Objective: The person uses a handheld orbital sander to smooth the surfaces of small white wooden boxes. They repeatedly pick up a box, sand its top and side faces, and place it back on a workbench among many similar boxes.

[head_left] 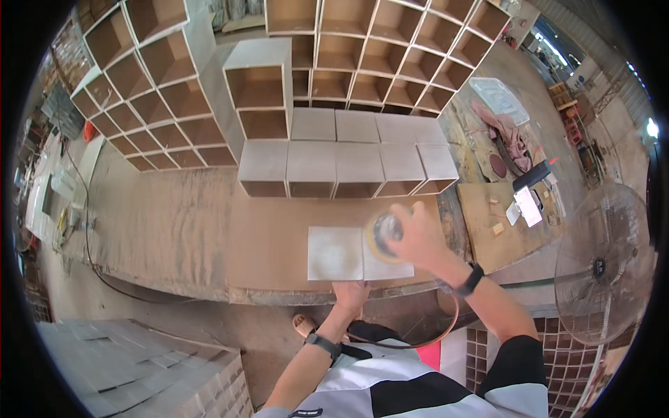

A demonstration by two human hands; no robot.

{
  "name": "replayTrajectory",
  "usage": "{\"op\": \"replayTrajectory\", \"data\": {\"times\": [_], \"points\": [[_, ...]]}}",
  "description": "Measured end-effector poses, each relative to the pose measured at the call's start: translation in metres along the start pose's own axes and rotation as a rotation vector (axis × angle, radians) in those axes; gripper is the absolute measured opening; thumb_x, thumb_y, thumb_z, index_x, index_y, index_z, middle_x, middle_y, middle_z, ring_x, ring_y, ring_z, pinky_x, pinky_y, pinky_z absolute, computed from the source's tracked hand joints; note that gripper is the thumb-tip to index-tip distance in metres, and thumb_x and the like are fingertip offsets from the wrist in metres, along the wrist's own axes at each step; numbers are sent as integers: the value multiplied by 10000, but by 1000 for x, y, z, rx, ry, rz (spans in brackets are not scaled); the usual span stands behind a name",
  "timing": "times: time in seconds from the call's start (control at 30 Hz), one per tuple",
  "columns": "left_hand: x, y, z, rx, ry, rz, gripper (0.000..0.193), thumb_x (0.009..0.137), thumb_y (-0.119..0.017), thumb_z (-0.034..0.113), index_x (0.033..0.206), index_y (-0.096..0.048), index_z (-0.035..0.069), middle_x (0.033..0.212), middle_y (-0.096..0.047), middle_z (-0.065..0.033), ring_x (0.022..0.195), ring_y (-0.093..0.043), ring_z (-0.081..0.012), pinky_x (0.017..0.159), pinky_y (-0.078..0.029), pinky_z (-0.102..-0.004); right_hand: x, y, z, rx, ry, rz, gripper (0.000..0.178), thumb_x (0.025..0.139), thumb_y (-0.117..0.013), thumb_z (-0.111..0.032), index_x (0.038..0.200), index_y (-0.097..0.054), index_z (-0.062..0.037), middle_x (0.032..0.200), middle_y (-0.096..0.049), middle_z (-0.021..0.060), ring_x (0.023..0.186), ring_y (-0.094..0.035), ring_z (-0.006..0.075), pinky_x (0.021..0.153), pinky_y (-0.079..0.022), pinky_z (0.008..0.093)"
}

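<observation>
Two white square boxes stand side by side near the table's front edge, the left box and the right box, tops up and sides touching. My right hand is wrapped round a round power sander, slightly blurred, which rests over the right box's top near the seam. A hose curves down below my right wrist. At the boxes' near side, close to the seam, my left hand grips their front edge; its fingertips are hidden under the tops.
Beyond the boxes sits a row of similar white boxes, with tall stacks of open-fronted boxes behind and at left. A fan stands at right. A lit phone is on the right-hand board. More stacked boxes fill the lower left.
</observation>
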State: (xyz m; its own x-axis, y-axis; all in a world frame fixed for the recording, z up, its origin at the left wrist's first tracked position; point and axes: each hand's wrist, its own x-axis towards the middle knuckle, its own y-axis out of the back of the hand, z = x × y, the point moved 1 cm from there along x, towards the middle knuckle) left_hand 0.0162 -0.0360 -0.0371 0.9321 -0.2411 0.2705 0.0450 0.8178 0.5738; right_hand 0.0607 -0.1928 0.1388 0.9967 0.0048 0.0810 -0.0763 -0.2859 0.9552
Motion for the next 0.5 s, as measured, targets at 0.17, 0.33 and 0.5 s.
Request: {"op": "replayTrajectory", "data": {"times": [0.17, 0.33, 0.5], "points": [[2, 10, 10, 30, -73, 140, 420, 730, -716, 128, 1147, -677, 95, 1168, -652, -157, 1134, -576, -412, 976, -428, -539, -37, 16, -28, -52, 210, -55, 448, 793, -725, -341, 1166, -600, -126, 932, -522, 235, 772, -589, 412, 639, -484, 503], [-2, -8, -8, 64, -82, 66, 381, 743, -702, 125, 1121, -682, 81, 1105, -667, -174, 1075, -602, -417, 899, -459, -539, -16, 7, 9, -34, 48, -31, 491, 792, -723, -329, 1222, -589, -131, 959, -522, 234, 788, -591, 409, 661, -501, 487], [12, 9, 9, -99, 4, 196, 341, 735, -704, 125, 1071, -695, 65, 1073, -668, -174, 1008, -612, -426, 865, -480, -530, -47, 10, -30, -50, 274, -108, 507, 791, -720, -354, 1225, -585, -130, 1045, -524, 263, 881, -600, 434, 705, -515, 482]]}}
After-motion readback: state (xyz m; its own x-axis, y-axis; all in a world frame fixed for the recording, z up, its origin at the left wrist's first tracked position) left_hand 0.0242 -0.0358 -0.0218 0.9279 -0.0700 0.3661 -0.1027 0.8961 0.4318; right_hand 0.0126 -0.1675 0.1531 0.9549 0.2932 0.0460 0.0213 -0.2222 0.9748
